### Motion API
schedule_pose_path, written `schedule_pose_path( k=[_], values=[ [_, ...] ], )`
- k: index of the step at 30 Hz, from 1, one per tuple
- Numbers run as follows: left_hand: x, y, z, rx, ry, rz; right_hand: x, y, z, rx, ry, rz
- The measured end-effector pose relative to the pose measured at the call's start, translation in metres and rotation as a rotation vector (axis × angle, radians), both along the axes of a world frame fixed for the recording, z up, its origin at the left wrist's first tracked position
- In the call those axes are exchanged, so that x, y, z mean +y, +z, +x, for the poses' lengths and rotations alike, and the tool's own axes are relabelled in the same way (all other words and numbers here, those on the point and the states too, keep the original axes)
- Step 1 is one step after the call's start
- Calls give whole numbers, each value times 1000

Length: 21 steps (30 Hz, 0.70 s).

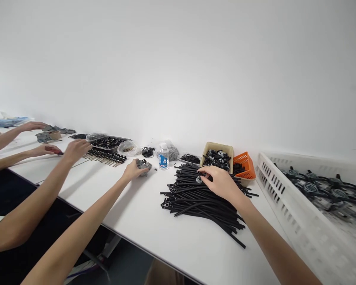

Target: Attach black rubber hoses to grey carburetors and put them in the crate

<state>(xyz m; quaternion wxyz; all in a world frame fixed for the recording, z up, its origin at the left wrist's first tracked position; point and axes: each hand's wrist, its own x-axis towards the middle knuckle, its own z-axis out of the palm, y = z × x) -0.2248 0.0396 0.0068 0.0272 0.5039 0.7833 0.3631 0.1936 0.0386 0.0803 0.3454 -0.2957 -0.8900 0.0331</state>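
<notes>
My left hand (pixel 133 170) reaches out over the white table (pixel 142 213) and closes round a small grey part (pixel 144 165). My right hand (pixel 221 183) rests on a pile of black tubes (pixel 195 198), its fingers pinched on a small grey-and-black fitting (pixel 199 179) at the top of the pile. A beige tray (pixel 217 147) with several more such fittings stands just behind the right hand, and an orange basket (pixel 245 164) sits beside it.
A white slatted crate (pixel 287 198) of grey assemblies fills the right side. A water bottle (pixel 163 156), plastic bags and a metal tray of black parts (pixel 108 142) line the wall. Co-workers' arms (pixel 74 150) work at the table to the left.
</notes>
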Motion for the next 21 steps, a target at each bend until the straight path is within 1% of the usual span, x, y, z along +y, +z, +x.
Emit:
schedule_pose_path(
  k=[2, 5, 9, 10, 11, 12, 14, 16, 18, 21],
  values=[
    [-1, -2, 6, -2, -18, 12, -1, 2, 1, 9, 7, 22],
    [-15, -9, 14, 54, -93, 77, -2, 4, 1, 17, 19, 36],
    [-48, -19, 23, 254, -361, 129, -3, 3, 0, -31, 45, 34],
    [-57, -20, 26, 278, -419, 143, -3, 3, -1, -46, 52, 36],
    [-64, -21, 29, 279, -460, 167, -4, 3, -2, -56, 57, 36],
    [-70, -22, 33, 257, -473, 207, -4, 4, -2, -63, 59, 34],
    [-77, -22, 42, 161, -434, 297, -5, 4, -3, -73, 61, 24],
    [-75, -21, 50, 25, -370, 332, -6, 4, -3, -81, 61, 17],
    [-68, -22, 58, -109, -307, 296, -8, 5, -3, -86, 56, 14],
    [-58, -24, 65, -275, -177, 204, -9, 7, -1, -77, 49, 17]
  ],
)
